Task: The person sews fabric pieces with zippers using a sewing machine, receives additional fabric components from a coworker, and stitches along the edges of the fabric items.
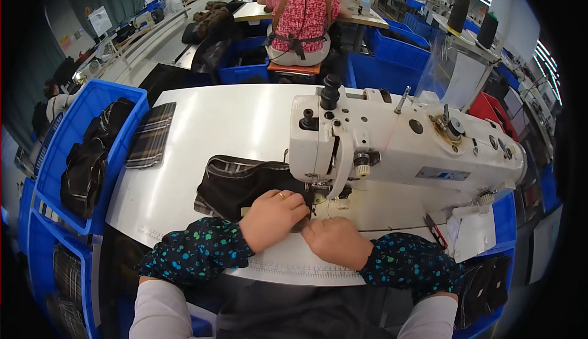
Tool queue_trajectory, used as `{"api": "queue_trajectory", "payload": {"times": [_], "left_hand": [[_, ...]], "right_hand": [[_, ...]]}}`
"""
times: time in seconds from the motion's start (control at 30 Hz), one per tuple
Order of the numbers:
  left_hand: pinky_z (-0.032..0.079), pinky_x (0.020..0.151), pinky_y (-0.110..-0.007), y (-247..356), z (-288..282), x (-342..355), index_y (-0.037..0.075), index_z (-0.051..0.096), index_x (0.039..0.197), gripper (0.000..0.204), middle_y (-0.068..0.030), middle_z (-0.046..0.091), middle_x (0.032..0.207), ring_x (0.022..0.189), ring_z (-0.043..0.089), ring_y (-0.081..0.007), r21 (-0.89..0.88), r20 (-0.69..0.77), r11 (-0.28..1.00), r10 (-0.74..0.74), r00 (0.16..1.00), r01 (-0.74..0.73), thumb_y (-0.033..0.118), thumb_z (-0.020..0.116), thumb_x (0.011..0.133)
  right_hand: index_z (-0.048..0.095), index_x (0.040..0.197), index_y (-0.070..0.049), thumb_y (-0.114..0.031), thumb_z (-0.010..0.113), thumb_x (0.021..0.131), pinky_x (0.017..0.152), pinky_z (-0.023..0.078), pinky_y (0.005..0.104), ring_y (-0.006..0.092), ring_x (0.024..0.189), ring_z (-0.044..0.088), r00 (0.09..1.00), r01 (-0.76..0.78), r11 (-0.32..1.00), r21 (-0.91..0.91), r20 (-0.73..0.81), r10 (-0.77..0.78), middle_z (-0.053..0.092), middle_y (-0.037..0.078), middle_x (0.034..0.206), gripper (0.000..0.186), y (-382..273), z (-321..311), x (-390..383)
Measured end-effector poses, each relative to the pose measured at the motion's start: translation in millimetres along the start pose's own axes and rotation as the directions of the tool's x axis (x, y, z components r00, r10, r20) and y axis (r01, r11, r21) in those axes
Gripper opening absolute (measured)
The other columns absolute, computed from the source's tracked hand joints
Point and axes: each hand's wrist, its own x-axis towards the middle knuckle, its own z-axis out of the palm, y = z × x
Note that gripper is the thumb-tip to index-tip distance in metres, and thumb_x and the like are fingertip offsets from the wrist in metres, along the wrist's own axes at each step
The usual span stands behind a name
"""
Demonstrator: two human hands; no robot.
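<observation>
Our left fingers (pixel 293 203) touch the black zip pouch (pixel 236 193), our right fingers (pixel 318 231) its edge — we can't tell if they pinch. Just past them stands the sewing machine (pixel 392 137).

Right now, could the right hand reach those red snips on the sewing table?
Probably yes. The right hand is busy by the dark zippered cloth, but the red snips lie off to its right, and nothing seems to block the way between.

Two hands (pixel 271 219) are touching one dark zippered pouch (pixel 245 186). One sewing machine (pixel 392 131) is standing ahead-right of them; one thread snips (pixel 436 232) is lying rightward, two thread cones (pixel 459 13) are standing beyond, two fabric-filled blue bins (pixel 76 115) are sitting leftward.
</observation>
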Motion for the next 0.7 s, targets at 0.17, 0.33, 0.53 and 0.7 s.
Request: {"api": "queue_trajectory", "payload": {"times": [0.17,0.33,0.53,0.7], "left_hand": [[0.05,0.08,-0.035,0,-5,4,0.012,0.065,0.096,0.021,-0.0021,0.059,0.091,0.089,0.061,-0.0224,-0.065,-0.047,0.992,-0.108,0.993,0.105,0.015,0.069,0.075],[0.05,0.079,-0.035,7,-5,11,0.01,0.069,0.105,0.032,-0.0034,0.06,0.092,0.09,0.062,-0.0239,0.021,-0.01,0.989,-0.146,0.989,0.146,0.017,0.071,0.074],[0.049,0.079,-0.035,0,-11,11,0.009,0.071,0.112,0.038,-0.0038,0.06,0.094,0.091,0.061,-0.023,0.021,0.075,0.988,-0.154,0.985,0.153,0.015,0.068,0.075],[0.049,0.082,-0.035,11,1,8,0.007,0.07,0.114,0.039,-0.0027,0.057,0.095,0.093,0.058,-0.0204,0.108,0.031,0.987,-0.119,0.992,0.115,0.016,0.064,0.077]], "right_hand": [[0.068,0.096,0.0,-0.011,0.064,0.079,0.051,0.047,0.0282,0.0147,0.058,0.06,0.996,0.005,1.0,-0.02,-0.093,-0.007,0.057,0.003,0.071,0.021,-1,0,0],[0.068,0.092,0.004,-0.009,0.063,0.08,0.048,0.045,0.0283,0.0151,0.054,0.06,0.992,0.048,0.999,0.023,-0.121,-0.045,0.056,0.003,0.065,0.019,0,2,1],[0.069,0.093,0.006,-0.008,0.064,0.083,0.047,0.044,0.0277,0.0142,0.052,0.058,0.989,0.042,0.999,-0.024,-0.139,-0.045,0.055,0.003,0.062,0.019,-2,0,1],[0.068,0.085,0.003,-0.008,0.064,0.082,0.047,0.042,0.0268,0.0135,0.052,0.057,0.99,0.042,0.999,-0.027,-0.131,-0.045,0.054,0.002,0.062,0.013,-4,0,1]]}}
